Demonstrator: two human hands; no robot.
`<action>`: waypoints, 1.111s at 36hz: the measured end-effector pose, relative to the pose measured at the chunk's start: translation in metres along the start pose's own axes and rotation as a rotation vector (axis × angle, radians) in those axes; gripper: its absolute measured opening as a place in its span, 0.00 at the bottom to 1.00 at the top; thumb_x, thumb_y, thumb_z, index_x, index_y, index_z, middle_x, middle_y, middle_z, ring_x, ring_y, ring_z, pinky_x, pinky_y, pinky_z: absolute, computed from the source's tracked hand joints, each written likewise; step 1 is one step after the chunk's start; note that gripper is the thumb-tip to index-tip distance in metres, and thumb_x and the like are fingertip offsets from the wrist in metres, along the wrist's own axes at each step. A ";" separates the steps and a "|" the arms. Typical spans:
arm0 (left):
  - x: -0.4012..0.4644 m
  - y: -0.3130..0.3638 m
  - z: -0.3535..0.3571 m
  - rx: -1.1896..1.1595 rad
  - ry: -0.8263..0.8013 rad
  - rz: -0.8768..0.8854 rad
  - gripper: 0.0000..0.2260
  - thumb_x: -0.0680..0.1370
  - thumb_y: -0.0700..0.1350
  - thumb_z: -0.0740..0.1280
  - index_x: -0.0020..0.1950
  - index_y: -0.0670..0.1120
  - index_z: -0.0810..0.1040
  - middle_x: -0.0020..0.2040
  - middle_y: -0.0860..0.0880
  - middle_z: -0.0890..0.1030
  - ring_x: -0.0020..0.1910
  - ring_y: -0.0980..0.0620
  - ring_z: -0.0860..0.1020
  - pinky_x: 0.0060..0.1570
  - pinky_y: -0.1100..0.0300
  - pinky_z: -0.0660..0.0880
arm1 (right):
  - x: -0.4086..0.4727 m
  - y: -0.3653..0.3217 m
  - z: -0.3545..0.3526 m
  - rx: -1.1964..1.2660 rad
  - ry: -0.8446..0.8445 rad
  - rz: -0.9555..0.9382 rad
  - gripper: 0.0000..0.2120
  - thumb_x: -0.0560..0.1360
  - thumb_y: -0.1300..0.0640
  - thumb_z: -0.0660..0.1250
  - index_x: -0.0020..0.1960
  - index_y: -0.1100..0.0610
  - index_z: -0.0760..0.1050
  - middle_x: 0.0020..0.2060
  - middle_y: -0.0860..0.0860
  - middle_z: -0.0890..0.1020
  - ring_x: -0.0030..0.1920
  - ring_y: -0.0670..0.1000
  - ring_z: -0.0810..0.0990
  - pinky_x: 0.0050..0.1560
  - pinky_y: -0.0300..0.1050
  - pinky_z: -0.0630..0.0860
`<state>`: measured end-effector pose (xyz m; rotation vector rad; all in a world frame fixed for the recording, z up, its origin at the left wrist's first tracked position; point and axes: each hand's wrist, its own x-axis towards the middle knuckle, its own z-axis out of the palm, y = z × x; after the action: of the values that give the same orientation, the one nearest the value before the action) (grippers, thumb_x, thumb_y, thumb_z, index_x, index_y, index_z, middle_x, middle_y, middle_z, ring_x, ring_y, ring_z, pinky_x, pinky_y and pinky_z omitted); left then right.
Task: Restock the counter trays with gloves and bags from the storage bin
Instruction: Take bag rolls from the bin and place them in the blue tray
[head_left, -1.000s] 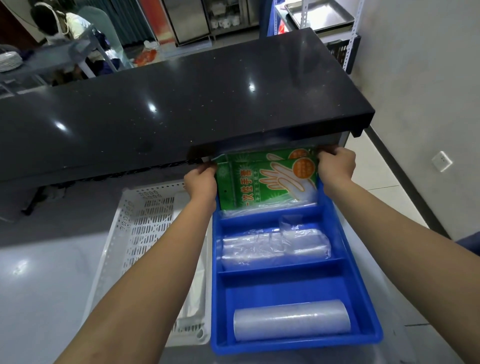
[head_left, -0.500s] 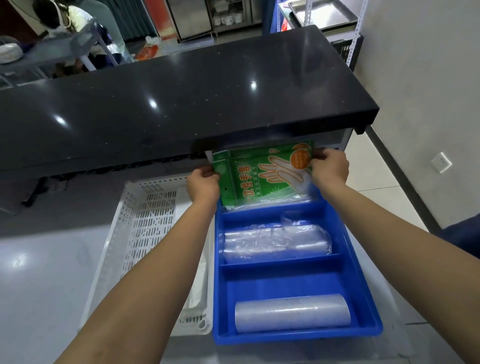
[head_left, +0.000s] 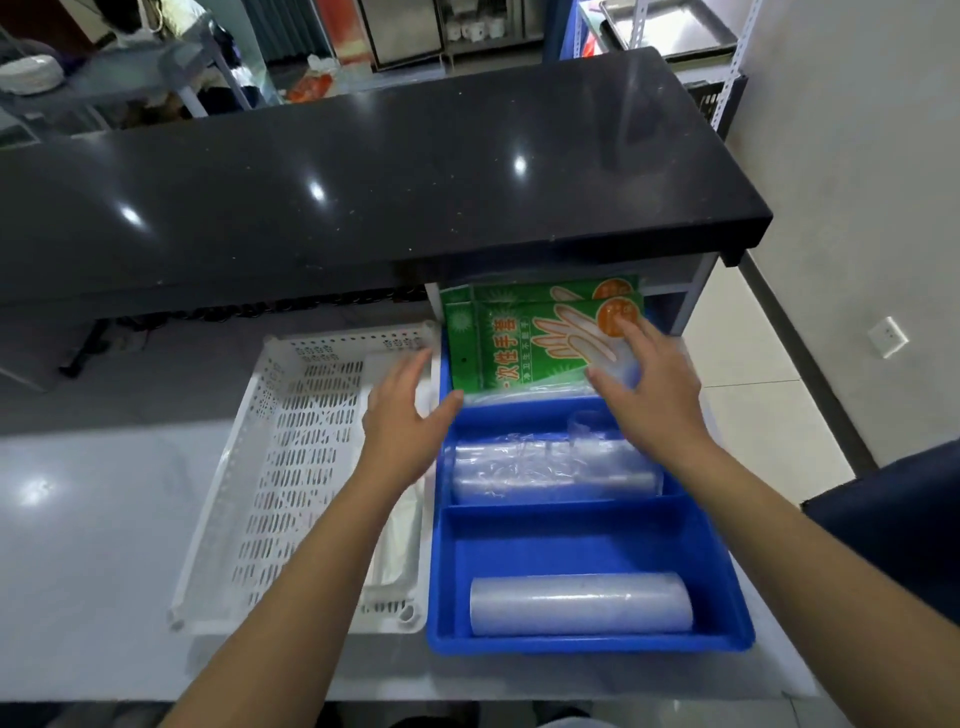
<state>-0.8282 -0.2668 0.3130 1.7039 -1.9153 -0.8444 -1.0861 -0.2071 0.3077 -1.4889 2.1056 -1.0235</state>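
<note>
A blue divided tray (head_left: 587, 535) sits on the grey counter. Green packs of disposable gloves (head_left: 524, 343) stand in its far compartment, leaning under the black counter top. A loose clear roll of bags (head_left: 550, 467) fills the middle compartment, and a tight clear roll (head_left: 582, 605) lies in the near one. My left hand (head_left: 410, 415) hovers open over the tray's left wall, touching nothing. My right hand (head_left: 649, 395) is open with spread fingers, its fingertips resting on the lower right of the front glove pack.
A white perforated bin (head_left: 291, 467) stands left of the blue tray with a clear bag (head_left: 400, 540) along its right side. The black counter top (head_left: 363, 187) overhangs the trays' far ends. A white wall rises to the right. A person sits far back left.
Both hands let go of the glove pack's upper corners and drew back toward me. The pack now stands in the far compartment, and the left hand has moved off it to the left.
</note>
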 end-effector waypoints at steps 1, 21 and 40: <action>-0.015 -0.003 -0.003 0.114 -0.039 0.015 0.29 0.78 0.59 0.65 0.77 0.59 0.61 0.80 0.51 0.58 0.78 0.47 0.55 0.74 0.44 0.56 | -0.013 -0.004 0.003 -0.102 -0.084 -0.029 0.29 0.76 0.41 0.65 0.75 0.44 0.63 0.76 0.48 0.65 0.75 0.56 0.61 0.72 0.62 0.61; -0.249 -0.106 -0.073 0.158 -0.017 -0.267 0.32 0.76 0.68 0.58 0.76 0.69 0.46 0.79 0.62 0.41 0.76 0.61 0.35 0.76 0.55 0.39 | -0.191 -0.143 0.075 0.051 -0.704 -0.381 0.25 0.75 0.40 0.65 0.71 0.38 0.67 0.74 0.38 0.62 0.77 0.41 0.53 0.77 0.48 0.53; -0.471 -0.343 -0.199 -0.140 0.212 -0.666 0.31 0.76 0.69 0.59 0.77 0.65 0.54 0.80 0.58 0.52 0.79 0.53 0.47 0.77 0.47 0.49 | -0.406 -0.306 0.254 -0.103 -1.051 -0.571 0.24 0.74 0.43 0.69 0.69 0.44 0.73 0.64 0.31 0.68 0.67 0.33 0.65 0.61 0.18 0.55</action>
<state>-0.3784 0.1492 0.2521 2.2663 -1.1175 -0.9437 -0.5668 0.0226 0.3172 -2.0884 1.0171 -0.1298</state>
